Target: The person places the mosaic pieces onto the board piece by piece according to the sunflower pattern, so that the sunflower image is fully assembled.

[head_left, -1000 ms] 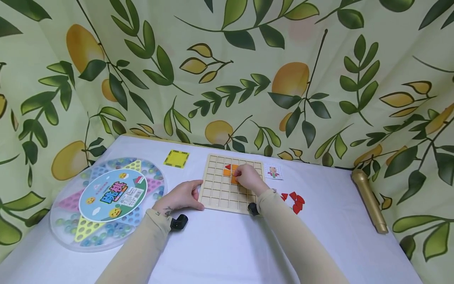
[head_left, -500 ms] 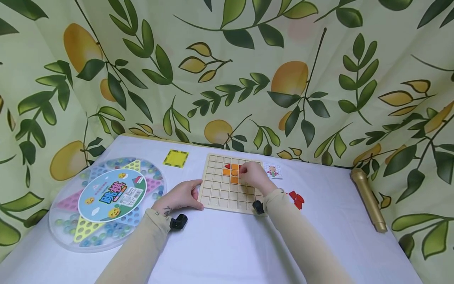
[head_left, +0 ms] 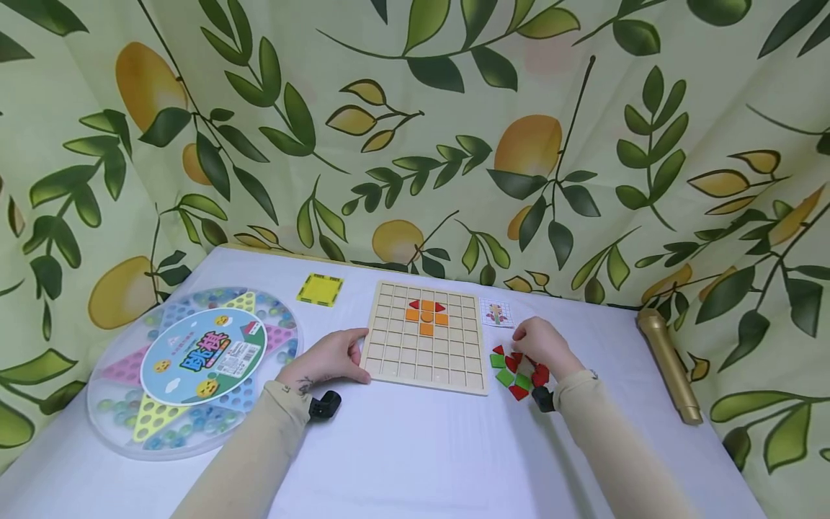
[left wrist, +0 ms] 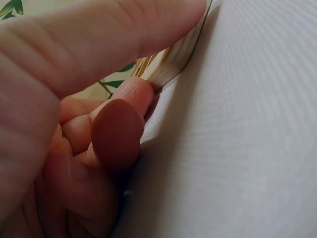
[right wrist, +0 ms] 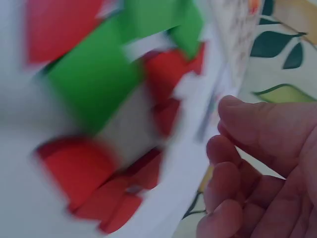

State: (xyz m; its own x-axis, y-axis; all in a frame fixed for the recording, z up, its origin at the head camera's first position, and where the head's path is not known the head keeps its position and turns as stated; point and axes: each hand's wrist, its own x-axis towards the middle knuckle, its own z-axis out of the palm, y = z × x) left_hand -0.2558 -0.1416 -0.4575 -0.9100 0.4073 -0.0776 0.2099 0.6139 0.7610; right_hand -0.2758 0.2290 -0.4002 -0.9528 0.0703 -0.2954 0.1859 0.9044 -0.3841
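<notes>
A light wooden grid board lies flat on the white tablecloth. Orange tiles form a cross on it, flanked by a left red triangle and a right one. My left hand touches the board's left side with spread thumb and index finger; the left wrist view shows fingertips at the wooden edge. To the right, my right hand hovers by loose red and green tiles. Its thumb and fingers are loosely bent, with nothing visible between them; red tiles lie beside it.
Beside the board's right edge lies a small printed pattern card. A yellow square frame is at the back left. A large round marble game box takes up the left, and a gold cylinder lies far right.
My right hand has moved from the board to the right, over the loose tiles. The orange tile and red triangle it covered on the board now show. My left hand stays put.
</notes>
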